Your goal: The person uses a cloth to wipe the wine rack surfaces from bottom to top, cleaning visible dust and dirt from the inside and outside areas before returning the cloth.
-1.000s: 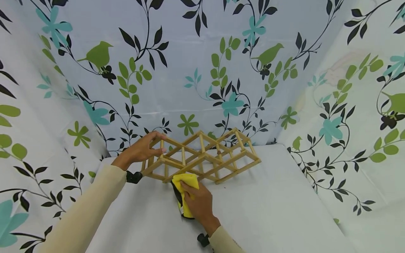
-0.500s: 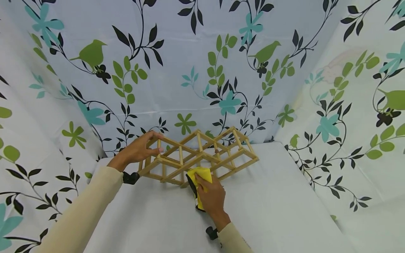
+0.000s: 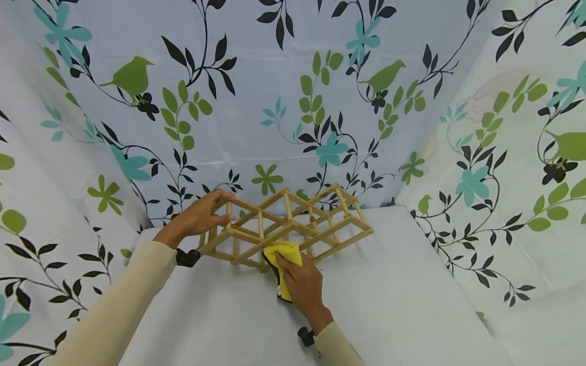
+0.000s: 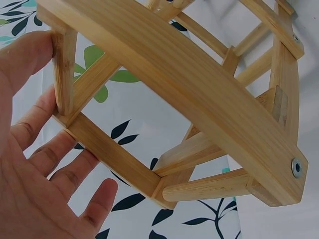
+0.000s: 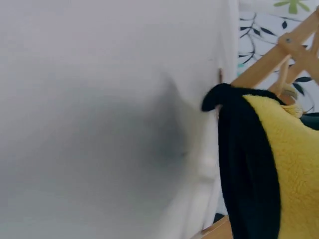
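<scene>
A pale wooden lattice wine rack [image 3: 289, 223] stands on the white surface, its crossed slats joined by round dowels. At its left end my left hand [image 3: 201, 216] holds it. In the left wrist view, thumb and fingers of the left hand [image 4: 40, 169] go about one corner dowel of the rack [image 4: 174, 79]. My right hand [image 3: 304, 284] grips a folded yellow cloth [image 3: 285, 251] with black edging against the rack's front lower slats. Much of the cloth [image 5: 299, 159] fills the right side of the right wrist view, where the right hand's fingers are hidden.
The white-covered table [image 3: 389, 295] extends in front of the rack and to its right. Behind rises a patterned sheet [image 3: 247, 51] with leaves and birds, and similar sheets flank both sides. A small black device [image 3: 187, 257] sits at the left wrist, another [image 3: 305, 336] at the right.
My right hand has slid the cloth rightward along the front slats, then slightly back to the left. The left hand keeps its place on the rack.
</scene>
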`<state>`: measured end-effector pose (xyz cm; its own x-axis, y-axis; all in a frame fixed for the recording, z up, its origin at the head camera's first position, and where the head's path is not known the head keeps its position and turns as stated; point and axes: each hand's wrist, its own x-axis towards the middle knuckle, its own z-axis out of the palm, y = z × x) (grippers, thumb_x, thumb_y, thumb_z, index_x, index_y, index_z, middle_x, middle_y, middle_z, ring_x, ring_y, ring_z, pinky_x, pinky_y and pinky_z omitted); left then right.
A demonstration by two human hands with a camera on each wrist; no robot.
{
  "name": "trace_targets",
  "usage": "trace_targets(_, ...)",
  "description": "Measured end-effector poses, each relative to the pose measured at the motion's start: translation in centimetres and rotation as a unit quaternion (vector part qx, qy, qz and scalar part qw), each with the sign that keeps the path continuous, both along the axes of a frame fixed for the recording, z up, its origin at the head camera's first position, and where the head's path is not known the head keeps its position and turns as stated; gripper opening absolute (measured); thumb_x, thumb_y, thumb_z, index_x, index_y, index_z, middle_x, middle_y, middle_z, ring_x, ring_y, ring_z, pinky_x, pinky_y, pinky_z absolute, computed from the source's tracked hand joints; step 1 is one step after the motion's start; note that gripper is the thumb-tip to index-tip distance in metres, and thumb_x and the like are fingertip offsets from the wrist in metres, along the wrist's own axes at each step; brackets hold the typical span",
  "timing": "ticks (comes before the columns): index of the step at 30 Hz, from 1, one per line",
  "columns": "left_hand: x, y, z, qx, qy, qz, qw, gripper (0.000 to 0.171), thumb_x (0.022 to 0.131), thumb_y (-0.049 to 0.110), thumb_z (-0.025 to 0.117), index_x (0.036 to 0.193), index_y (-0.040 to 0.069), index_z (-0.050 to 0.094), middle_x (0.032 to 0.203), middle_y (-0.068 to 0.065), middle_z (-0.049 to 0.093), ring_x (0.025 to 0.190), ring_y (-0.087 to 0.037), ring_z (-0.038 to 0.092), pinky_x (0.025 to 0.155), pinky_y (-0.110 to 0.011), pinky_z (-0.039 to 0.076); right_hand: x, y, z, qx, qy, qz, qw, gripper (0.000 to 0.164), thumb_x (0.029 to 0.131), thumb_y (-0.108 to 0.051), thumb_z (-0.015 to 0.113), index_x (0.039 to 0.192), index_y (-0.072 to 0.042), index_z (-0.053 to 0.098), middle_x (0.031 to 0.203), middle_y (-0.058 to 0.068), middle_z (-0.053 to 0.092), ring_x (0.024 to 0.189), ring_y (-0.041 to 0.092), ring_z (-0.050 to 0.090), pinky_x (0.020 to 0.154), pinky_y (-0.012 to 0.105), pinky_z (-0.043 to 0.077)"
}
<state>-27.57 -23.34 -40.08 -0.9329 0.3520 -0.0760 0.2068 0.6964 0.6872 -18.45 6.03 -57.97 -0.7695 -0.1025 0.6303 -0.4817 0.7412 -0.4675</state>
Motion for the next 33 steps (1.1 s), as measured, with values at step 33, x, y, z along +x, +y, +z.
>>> trace_targets(33,-0.1,0.0,0.1,-0.002,0.0,-0.013,0.9999,0.051,0.096,0.035,0.067,0.14,0.016,0.046,0.158,-0.015,0.033,0.147,-0.045,0.025,0.111,-0.071,0.026,-0.6,5.0,-1.2,-0.174,0.048,-0.07,0.981,0.044,0.086,-0.008,0.076,0.126,-0.025,0.07,0.126,0.007,0.067,0.111,0.023,0.068,0.092,0.032,0.058)
